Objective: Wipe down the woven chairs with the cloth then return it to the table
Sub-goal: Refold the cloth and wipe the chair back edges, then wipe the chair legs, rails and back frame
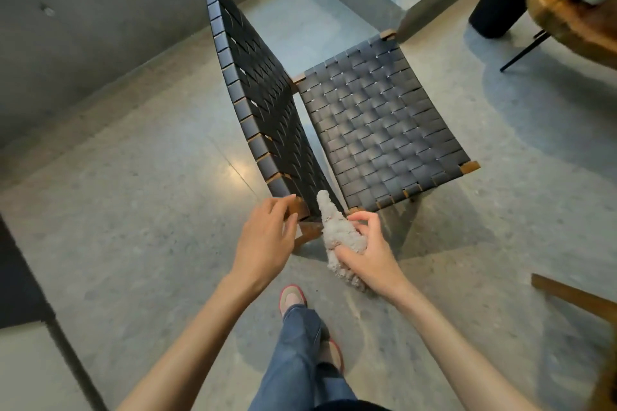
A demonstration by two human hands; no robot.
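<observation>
Your right hand (370, 255) grips the bunched cloth (335, 227). Your left hand (265, 237), at its 9 o'clock, curls its fingers over the backrest corner of the woven chair (380, 123).

Black basket-weave chair (377, 117) on brown wood, fuzzy grey-beige cloth (337, 233), speckled grey floor (150, 210).

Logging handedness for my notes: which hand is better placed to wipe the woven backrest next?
Right: the right hand grips the cloth beside the backrest, while the left hand holds the wooden frame corner.
</observation>
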